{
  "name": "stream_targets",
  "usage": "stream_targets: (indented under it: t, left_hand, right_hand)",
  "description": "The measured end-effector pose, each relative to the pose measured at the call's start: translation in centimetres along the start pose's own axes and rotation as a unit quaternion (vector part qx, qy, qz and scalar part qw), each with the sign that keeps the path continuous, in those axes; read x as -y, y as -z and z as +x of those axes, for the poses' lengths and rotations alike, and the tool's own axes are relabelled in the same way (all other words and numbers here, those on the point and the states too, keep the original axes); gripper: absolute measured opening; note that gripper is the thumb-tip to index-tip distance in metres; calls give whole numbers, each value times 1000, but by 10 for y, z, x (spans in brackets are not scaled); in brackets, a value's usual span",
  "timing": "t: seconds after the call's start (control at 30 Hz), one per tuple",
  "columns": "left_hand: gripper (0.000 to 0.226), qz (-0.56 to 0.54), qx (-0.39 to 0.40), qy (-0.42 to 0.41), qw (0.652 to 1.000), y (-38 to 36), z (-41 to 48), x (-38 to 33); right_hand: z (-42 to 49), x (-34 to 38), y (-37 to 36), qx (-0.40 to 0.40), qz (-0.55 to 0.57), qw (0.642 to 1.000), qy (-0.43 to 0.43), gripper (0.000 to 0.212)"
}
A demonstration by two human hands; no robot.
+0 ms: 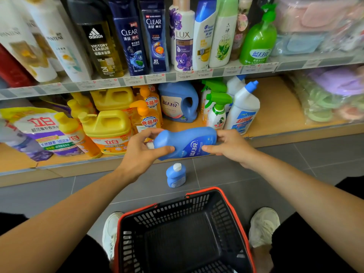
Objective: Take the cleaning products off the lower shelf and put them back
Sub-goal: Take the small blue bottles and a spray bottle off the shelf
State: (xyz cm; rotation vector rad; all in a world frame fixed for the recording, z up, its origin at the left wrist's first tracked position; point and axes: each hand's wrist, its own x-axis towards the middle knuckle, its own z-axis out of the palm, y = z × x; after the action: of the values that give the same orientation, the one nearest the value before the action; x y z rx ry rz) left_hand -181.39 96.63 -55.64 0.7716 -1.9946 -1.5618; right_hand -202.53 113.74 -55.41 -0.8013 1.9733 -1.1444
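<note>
Before the wooden lower shelf [275, 119], a blue plastic detergent bottle [187, 143] hangs sideways in the air, just off the front edge, its cap end pointing left. The left hand [141, 152] has its grip curled round the neck and the right hand [230, 146] clasps the base, probably to steady it while turning it upright. Both forearms reach forward over a black mesh basket with a red rim [232, 209]. Below, a small blue white-capped bottle [175, 175] stands on the floor.
</note>
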Motion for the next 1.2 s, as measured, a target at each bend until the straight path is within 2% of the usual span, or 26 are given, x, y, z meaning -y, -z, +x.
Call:
stream_targets:
  t: [0.07,0.13,0.27,0.33,0.4,0.47,0.57,0.67,0.77,1.07,1.2]
  left_hand:
    - [40,48,-30,-13,998,2,3,0]
    - [42,106,-54,-25,993,5,8,0]
    - [48,257,-63,-29,964,16,17,14]
    - [50,315,-58,-24,947,23,19,25]
    - [52,357,-38,-22,933,29,21,38]
    - [55,396,-11,-6,918,33,23,52]
    - [58,422,36,14,906,30,26,79]
    - [60,428,68,52,900,23,28,107]
    - [60,427,73,92,896,13,28,132]
    - [61,377,110,169,904,-6,14,177]
    - [76,372,126,183,901,-2,20,155]
  right_hand:
    - [13,1,6,-24,-92,995,14,32]
    - [31,7,17,-64,-192,978,45,40]
    - [73,16,41,-156,-328,924,118,73]
    - [91,16,49,-168,-361,911,105,92]
    - [103,13,51,-151,-378,909,89,102]
    - [112,9,49,-139,-405,900,85,102]
    - [117,7,45,-177,-432,878,102,87]
    - [118,6,42,-172,-437,871,143,58]
    - [116,4,41,-120,-394,897,161,43]
    - [92,8,35,-130,-287,926,207,43]
    - [75,25,32,-125,-167,955,209,47]
